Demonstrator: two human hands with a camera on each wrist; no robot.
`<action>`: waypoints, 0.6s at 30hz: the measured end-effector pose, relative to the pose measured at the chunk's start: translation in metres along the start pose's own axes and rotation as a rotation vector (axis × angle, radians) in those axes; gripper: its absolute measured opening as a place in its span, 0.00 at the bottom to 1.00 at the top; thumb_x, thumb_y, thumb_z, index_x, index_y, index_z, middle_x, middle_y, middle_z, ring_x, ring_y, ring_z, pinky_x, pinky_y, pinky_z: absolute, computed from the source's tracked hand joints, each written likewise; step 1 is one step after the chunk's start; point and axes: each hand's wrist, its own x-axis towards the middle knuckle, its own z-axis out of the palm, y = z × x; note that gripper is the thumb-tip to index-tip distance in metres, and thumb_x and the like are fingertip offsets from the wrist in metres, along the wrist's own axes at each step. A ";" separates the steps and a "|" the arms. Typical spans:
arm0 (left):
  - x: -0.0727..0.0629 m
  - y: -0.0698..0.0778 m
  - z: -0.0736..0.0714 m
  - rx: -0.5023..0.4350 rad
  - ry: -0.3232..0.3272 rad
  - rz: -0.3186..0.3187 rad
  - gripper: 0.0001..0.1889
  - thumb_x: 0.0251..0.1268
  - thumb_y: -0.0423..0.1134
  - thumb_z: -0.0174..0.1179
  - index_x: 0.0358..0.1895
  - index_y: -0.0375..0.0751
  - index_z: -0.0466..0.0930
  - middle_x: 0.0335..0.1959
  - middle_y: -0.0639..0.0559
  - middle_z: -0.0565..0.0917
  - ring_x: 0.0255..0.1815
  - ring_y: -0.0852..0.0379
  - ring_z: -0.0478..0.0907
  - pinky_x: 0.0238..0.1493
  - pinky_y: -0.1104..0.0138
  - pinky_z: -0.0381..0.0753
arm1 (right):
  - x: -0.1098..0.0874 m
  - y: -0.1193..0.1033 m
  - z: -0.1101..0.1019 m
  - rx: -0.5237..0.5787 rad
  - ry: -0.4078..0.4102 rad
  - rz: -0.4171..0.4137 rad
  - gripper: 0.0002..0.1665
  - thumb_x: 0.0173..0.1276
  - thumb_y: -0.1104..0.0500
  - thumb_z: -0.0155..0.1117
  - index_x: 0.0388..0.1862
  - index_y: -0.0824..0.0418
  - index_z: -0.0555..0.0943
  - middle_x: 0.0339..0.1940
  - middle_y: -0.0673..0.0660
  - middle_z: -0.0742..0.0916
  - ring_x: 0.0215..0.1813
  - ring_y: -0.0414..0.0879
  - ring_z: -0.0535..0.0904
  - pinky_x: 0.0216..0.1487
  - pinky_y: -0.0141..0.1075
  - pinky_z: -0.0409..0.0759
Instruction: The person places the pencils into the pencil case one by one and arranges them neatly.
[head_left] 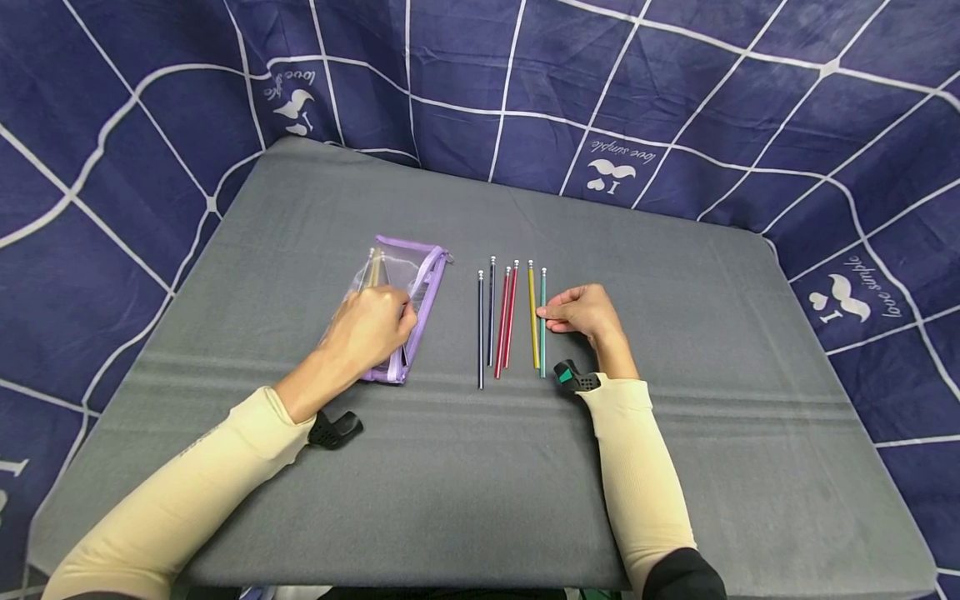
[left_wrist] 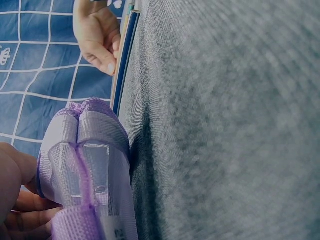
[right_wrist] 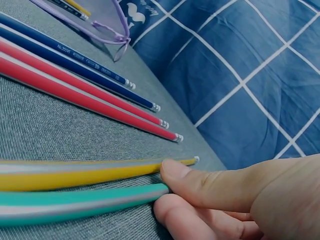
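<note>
My left hand (head_left: pixel 372 321) grips a clear pencil case (head_left: pixel 429 287) with purple zip and trim, its fingers (left_wrist: pixel 30 210) curled at the case's side in the left wrist view. Several pencils (head_left: pixel 377 268) show through the clear plastic above the knuckles. The right hand (head_left: pixel 587 312) pinches a green pencil (head_left: pixel 543 350) between thumb and index finger, around its upper half. Just left of it lies a yellow pencil (head_left: pixel 533 308); the thumb tip (right_wrist: pixel 172 169) overlaps that one in the right wrist view.
Between the case and the yellow pencil lie two red pencils (head_left: pixel 502 333) and two dark blue pencils (head_left: pixel 481 333), roughly parallel, eraser ends away from me. Everything rests on a grey cloth-covered table (head_left: pixel 465 483). A blue checked curtain (head_left: pixel 465 75) stands behind and at both sides.
</note>
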 end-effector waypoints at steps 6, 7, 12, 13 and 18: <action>0.000 0.001 -0.001 -0.002 0.001 0.001 0.10 0.56 0.30 0.56 0.18 0.38 0.75 0.16 0.48 0.74 0.17 0.49 0.72 0.22 0.49 0.76 | -0.001 -0.002 0.000 -0.018 -0.004 0.002 0.15 0.56 0.70 0.74 0.40 0.75 0.81 0.23 0.53 0.86 0.21 0.38 0.82 0.28 0.29 0.82; 0.000 0.001 -0.002 -0.002 0.003 0.003 0.10 0.56 0.30 0.56 0.18 0.38 0.75 0.16 0.48 0.74 0.17 0.49 0.72 0.22 0.49 0.76 | -0.002 -0.002 0.000 -0.023 -0.004 -0.001 0.15 0.56 0.70 0.74 0.40 0.75 0.81 0.22 0.53 0.86 0.21 0.38 0.82 0.28 0.29 0.82; 0.000 0.001 -0.001 0.001 0.004 0.008 0.10 0.56 0.30 0.56 0.18 0.38 0.74 0.16 0.48 0.73 0.17 0.49 0.72 0.22 0.49 0.76 | -0.003 -0.002 0.003 -0.035 0.003 -0.031 0.12 0.55 0.72 0.73 0.36 0.75 0.80 0.19 0.53 0.84 0.19 0.37 0.81 0.26 0.29 0.81; -0.001 0.001 -0.001 0.002 0.002 0.008 0.10 0.56 0.30 0.56 0.18 0.38 0.74 0.16 0.48 0.73 0.17 0.49 0.72 0.22 0.49 0.76 | -0.003 -0.002 0.003 -0.034 0.004 -0.036 0.11 0.55 0.72 0.72 0.36 0.75 0.80 0.19 0.53 0.84 0.19 0.37 0.81 0.26 0.29 0.81; -0.001 0.001 -0.001 0.003 -0.001 0.005 0.11 0.56 0.30 0.56 0.17 0.39 0.73 0.16 0.49 0.72 0.17 0.50 0.71 0.21 0.50 0.75 | -0.002 -0.002 0.004 -0.025 0.006 -0.046 0.09 0.55 0.74 0.69 0.34 0.74 0.79 0.18 0.53 0.83 0.18 0.37 0.80 0.25 0.29 0.81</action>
